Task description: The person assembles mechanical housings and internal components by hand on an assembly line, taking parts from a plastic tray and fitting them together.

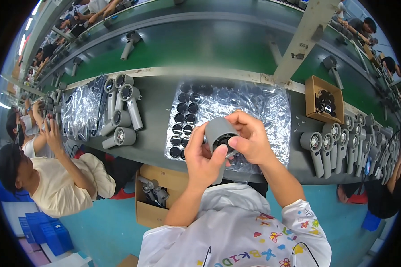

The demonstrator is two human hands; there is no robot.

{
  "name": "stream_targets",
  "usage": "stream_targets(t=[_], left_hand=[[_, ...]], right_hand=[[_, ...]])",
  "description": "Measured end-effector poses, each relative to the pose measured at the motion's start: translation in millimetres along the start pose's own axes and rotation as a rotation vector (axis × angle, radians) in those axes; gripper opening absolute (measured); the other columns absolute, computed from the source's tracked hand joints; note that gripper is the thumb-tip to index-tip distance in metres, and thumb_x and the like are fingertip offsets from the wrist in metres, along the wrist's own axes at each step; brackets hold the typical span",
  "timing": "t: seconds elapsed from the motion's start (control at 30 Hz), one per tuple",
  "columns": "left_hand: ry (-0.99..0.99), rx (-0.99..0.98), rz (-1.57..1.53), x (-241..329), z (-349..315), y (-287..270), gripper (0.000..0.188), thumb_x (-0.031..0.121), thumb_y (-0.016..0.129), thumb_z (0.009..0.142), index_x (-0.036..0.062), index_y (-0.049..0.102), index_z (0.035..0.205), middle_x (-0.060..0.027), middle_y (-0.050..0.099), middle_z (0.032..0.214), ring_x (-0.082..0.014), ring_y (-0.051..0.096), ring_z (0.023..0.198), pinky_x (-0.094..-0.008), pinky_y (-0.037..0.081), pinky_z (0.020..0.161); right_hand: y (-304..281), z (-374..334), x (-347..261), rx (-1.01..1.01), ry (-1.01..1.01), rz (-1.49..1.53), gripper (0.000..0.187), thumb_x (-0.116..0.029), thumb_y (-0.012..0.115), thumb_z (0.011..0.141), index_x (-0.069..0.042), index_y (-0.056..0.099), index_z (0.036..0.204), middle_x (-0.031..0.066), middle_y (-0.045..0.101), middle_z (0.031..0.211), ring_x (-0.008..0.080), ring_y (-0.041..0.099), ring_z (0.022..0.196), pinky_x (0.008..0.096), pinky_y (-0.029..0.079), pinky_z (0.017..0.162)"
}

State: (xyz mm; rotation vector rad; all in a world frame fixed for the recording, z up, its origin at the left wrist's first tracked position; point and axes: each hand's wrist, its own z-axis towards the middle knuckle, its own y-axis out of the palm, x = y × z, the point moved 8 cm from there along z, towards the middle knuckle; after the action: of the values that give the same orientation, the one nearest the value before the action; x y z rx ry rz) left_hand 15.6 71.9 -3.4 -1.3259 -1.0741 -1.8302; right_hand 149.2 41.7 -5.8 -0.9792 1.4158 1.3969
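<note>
Between my hands, above the bench, is a grey hair dryer housing (219, 129), its round open end tilted toward me. Inside that end a dark ringed part shows. My left hand (199, 161) wraps the housing's left side, thumb up at the rim. Gripping the other side, my right hand (253, 141) presses its thumb at the opening. The handle points down below my palms, partly hidden. Under my hands lies a clear plastic sheet (272, 113) with rows of round black caps (181, 108) along its left part.
Grey hair dryers (131, 107) stand left beside plastic bags (82, 111); several more (316, 147) line the right. A cardboard box (321, 80) holds black parts. Behind runs a green conveyor (187, 49), with a post (303, 44). A co-worker (53, 178) sits left; an open carton (153, 213) is below.
</note>
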Motion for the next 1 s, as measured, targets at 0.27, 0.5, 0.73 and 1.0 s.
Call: stream_targets(t=[0.27, 0.5, 0.73, 1.0], left_hand=[[-0.139, -0.017, -0.230, -1, 4, 1, 0.060, 0.015, 0.076, 0.089, -0.0061, 0.048, 0.137, -0.0112, 0.051, 0.122, -0.0181, 0.069, 0.087, -0.0270, 0.063, 0.058], [-0.066, -0.040, -0.135, 5, 5, 6, 0.055, 0.015, 0.072, 0.091, 0.0030, 0.042, 0.136, -0.0139, 0.057, 0.121, -0.0201, 0.070, 0.084, -0.0300, 0.061, 0.057], [-0.317, -0.072, -0.588, -17, -2, 17, 0.043, 0.039, 0.054, 0.105, 0.0177, 0.033, 0.136, -0.0165, 0.060, 0.122, -0.0228, 0.065, 0.085, -0.0363, 0.055, 0.055], [-0.192, 0.049, -0.429, -10, -9, 22, 0.040, 0.029, 0.057, 0.105, 0.0082, 0.046, 0.138, -0.0082, 0.062, 0.107, -0.0141, 0.061, 0.076, -0.0304, 0.052, 0.055]], right_hand=[[0, 3, -22, -0.009, -0.178, -0.055, 0.067, -0.030, 0.083, 0.077, 0.009, 0.061, 0.126, 0.0095, 0.057, 0.113, 0.0203, 0.061, 0.109, 0.0347, 0.049, 0.096], [-2, 7, -24, -0.116, -0.154, -0.110, 0.070, -0.028, 0.084, 0.077, 0.008, 0.060, 0.132, 0.0104, 0.056, 0.117, 0.0220, 0.059, 0.112, 0.0349, 0.047, 0.098], [-29, -15, -53, 0.197, -0.412, 0.038, 0.029, -0.014, 0.070, 0.084, -0.011, 0.040, 0.082, 0.0003, 0.041, 0.078, 0.0117, 0.038, 0.068, 0.0291, 0.034, 0.061], [25, -51, -101, 0.047, -0.728, 0.287, 0.042, -0.014, 0.054, 0.093, -0.014, 0.024, 0.062, -0.0047, 0.025, 0.050, 0.0089, 0.020, 0.040, 0.0297, 0.015, 0.039]])
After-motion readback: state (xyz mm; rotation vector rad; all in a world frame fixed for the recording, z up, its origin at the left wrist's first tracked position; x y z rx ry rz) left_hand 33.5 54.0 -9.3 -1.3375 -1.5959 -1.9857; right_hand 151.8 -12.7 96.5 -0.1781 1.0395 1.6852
